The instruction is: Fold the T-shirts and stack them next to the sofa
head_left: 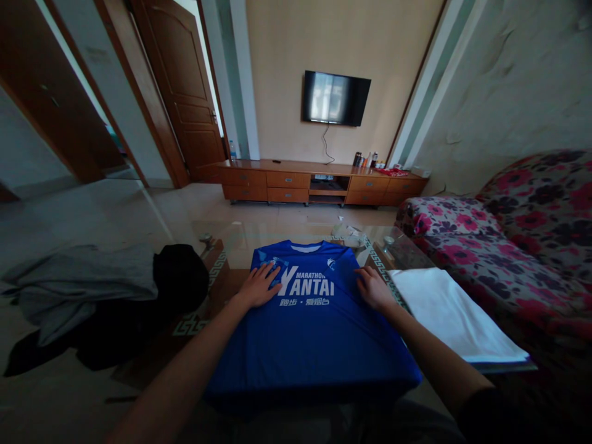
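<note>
Home; living room by the look of it. 1 flat TV (pixel 336 102) on the far wall, cord hanging below. Under it, a long, low wooden cabinet (pixel 287 180) with drawers and an open middle bay; small bottles (pixel 369 160) grouped toward its right end. Right side: sofa (pixel 522 225) in a pink-and-dark floral cover, against a blistered, stained wall (pixel 499 80). Glass table (pixel 245 237) in front, key-pattern border. Left: 1 panelled wooden door (pixel 182 92), ajar. Floor (pixel 161 213) pale, glossy.

The shirt (pixel 314 330) is smooth cloth, the table (pixel 238 251) glossy glass.
</note>
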`<action>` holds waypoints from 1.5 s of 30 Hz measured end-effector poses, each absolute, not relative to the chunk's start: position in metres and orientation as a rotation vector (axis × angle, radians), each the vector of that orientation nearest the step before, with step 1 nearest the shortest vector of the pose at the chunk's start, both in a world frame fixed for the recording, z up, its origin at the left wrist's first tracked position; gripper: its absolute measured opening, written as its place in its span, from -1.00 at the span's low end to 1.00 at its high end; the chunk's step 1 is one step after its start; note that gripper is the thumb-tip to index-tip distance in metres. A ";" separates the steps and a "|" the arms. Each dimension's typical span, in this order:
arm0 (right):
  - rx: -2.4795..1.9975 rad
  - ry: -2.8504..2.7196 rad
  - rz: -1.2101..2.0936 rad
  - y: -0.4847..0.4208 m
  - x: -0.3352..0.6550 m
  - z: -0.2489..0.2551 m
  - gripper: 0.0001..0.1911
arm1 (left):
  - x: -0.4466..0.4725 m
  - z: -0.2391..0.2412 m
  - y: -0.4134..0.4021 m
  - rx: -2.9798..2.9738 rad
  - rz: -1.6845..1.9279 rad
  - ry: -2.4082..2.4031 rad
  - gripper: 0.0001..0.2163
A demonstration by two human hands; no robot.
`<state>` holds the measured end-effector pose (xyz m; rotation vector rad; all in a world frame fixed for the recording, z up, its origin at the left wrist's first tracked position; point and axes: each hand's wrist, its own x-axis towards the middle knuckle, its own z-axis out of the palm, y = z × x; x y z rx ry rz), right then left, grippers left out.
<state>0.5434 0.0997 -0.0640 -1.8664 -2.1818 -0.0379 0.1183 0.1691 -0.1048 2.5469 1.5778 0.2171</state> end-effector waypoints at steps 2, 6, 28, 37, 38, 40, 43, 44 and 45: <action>-1.846 -2.207 -0.049 0.112 0.537 -0.069 -0.45 | 0.118 -0.104 0.169 2.588 0.219 1.520 -0.34; -1.868 -2.277 0.001 0.126 0.529 -0.083 -0.35 | 0.116 -0.096 0.169 2.618 0.231 1.422 -0.37; -2.058 -2.269 0.131 0.155 0.514 -0.107 -0.37 | 0.110 -0.091 0.180 2.572 0.479 1.491 -0.46; -2.082 -2.228 0.074 0.154 0.510 -0.110 -0.38 | 0.104 -0.107 0.197 2.503 0.362 1.664 -0.42; -2.086 -2.223 0.068 0.153 0.510 -0.110 -0.38 | 0.103 -0.104 0.198 2.515 0.388 1.661 -0.46; -2.086 -2.214 0.057 0.154 0.509 -0.110 -0.38 | 0.103 -0.100 0.202 2.528 0.484 1.696 -0.51; -2.076 -2.212 0.055 0.153 0.510 -0.112 -0.38 | 0.106 -0.100 0.212 2.478 0.601 1.846 -0.51; -2.074 -2.214 0.058 0.153 0.510 -0.112 -0.38 | 0.107 -0.103 0.216 2.449 0.582 1.889 -0.49; -2.073 -2.216 0.060 0.153 0.510 -0.112 -0.38 | 0.108 -0.106 0.220 2.422 0.537 1.914 -0.47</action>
